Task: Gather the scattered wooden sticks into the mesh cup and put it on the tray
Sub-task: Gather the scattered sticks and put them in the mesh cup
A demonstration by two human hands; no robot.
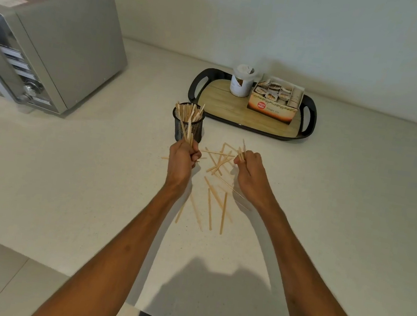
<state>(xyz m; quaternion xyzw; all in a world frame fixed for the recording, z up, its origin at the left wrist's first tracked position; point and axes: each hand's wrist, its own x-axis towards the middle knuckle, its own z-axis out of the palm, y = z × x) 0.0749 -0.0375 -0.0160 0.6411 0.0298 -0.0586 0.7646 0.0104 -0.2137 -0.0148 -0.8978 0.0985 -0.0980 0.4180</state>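
Note:
A black mesh cup stands on the pale counter, with several wooden sticks upright in it. My left hand is just in front of the cup, closed around a bundle of sticks that point up past its side. My right hand is to the right, fingers pinched on a few sticks. Several loose wooden sticks lie scattered on the counter between and below both hands. The black-rimmed tray with a wood-look floor sits behind the cup to the right.
On the tray stand a white jar and a box of tea bags. A grey microwave fills the left side. The counter's front edge runs along the bottom left, with floor tiles below.

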